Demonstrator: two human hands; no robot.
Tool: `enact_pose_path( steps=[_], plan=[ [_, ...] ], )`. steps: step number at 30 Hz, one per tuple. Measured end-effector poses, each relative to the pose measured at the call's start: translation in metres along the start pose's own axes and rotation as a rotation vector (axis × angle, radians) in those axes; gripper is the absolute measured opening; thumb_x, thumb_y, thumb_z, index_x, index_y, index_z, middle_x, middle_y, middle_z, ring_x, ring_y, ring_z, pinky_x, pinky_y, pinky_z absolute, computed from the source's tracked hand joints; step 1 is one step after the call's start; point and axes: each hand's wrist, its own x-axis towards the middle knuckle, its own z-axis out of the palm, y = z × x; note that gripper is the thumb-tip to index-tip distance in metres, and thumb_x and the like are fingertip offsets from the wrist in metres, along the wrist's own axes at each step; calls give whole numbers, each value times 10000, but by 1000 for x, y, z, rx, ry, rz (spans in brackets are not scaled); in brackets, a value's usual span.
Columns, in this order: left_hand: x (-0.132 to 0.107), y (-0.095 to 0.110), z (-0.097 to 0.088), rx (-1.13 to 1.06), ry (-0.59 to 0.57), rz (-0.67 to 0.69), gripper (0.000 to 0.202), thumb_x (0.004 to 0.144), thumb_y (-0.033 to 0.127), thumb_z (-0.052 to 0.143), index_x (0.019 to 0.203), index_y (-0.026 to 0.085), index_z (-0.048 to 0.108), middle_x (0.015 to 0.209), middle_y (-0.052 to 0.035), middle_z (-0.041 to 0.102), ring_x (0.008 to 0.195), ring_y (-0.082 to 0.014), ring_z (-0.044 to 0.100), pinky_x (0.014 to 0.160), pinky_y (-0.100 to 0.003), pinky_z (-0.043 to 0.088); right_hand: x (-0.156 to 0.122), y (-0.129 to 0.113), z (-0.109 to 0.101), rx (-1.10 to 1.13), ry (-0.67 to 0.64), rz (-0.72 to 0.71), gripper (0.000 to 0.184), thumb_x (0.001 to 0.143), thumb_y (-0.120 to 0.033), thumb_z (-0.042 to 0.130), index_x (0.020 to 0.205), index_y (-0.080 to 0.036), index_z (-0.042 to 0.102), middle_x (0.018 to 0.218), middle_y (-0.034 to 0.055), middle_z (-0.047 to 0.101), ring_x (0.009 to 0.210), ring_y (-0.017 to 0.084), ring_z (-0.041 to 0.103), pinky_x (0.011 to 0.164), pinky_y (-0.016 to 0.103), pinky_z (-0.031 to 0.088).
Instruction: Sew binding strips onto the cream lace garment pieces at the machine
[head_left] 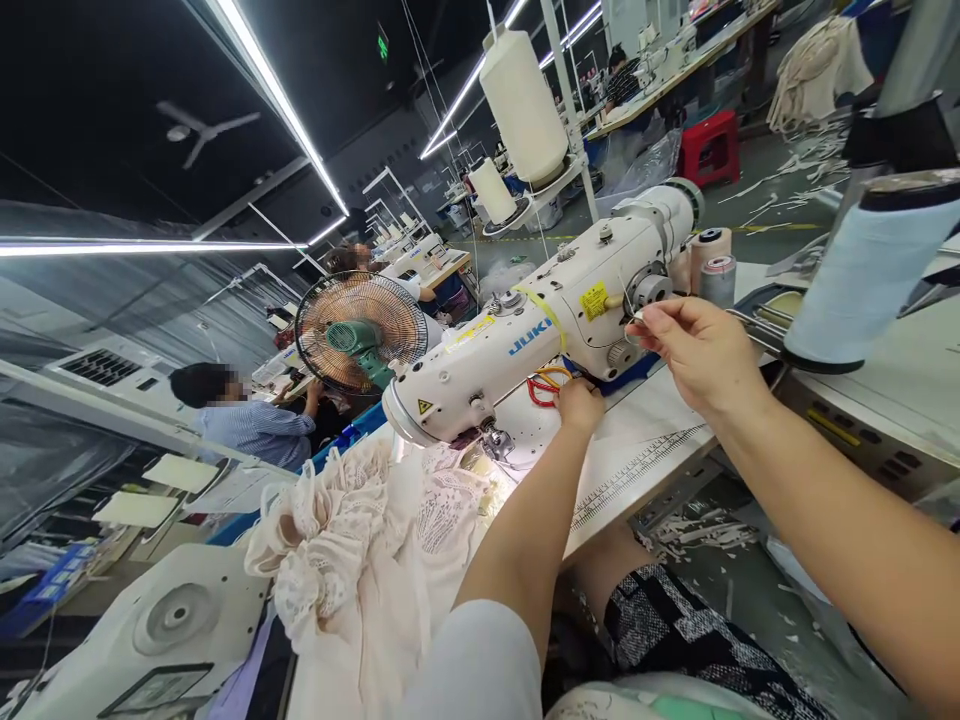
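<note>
A white JUKI sewing machine (517, 330) stands across the table. Beneath its arm, my left hand (581, 405) is closed at a pair of scissors (544, 388) with red and yellow handles; some fingertips are hidden. My right hand (701, 350) is raised by the machine's right end, thumb and forefinger pinched on something small and pale. A thin line like thread shows just above that pinch. Blush lace-trimmed fabric (375, 540) lies bunched left of the needle area, partly under the presser foot (496, 442).
Large cream thread cones (523, 105) sit on a stand behind the machine. A pale blue cone (874, 275) and smaller spools (718, 281) stand at right. A fan (367, 335) is beyond the machine. Ruler markings (637, 465) run along the table edge. Co-workers sit at far left and behind.
</note>
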Motion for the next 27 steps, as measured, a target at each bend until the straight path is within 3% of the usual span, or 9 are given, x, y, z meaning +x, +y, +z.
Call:
enact_pose_path(
  steps=[11, 19, 23, 27],
  plan=[
    [11, -18, 4, -243, -49, -33, 254, 747, 135, 532, 960, 165, 667, 974, -78, 684, 905, -199, 612, 849, -307, 442, 3, 7, -3, -18, -8, 1, 273, 585, -457, 754, 666, -230, 626, 634, -22, 634, 681, 159, 631, 603, 286, 487],
    [14, -22, 6, -414, -54, -68, 86, 743, 181, 573, 756, 152, 652, 796, -58, 667, 848, -197, 595, 817, -309, 432, 4, 8, -2, -27, -21, 5, 255, 620, -420, 744, 690, -205, 627, 647, -11, 642, 689, 151, 635, 607, 272, 486],
    [11, -18, -2, -537, -69, -56, 165, 780, 224, 529, 648, 163, 605, 754, -55, 653, 879, -215, 582, 868, -341, 409, 3, 8, -2, -30, -32, 8, 263, 622, -428, 746, 696, -206, 627, 655, -7, 643, 702, 162, 636, 612, 283, 487],
    [-10, -15, -23, -738, -166, 29, 346, 870, 311, 389, 658, 168, 623, 866, -73, 682, 981, -202, 584, 960, -322, 372, 3, 6, -3, -35, -30, 13, 275, 613, -457, 748, 685, -222, 624, 655, -8, 647, 711, 175, 635, 625, 303, 492]
  ],
)
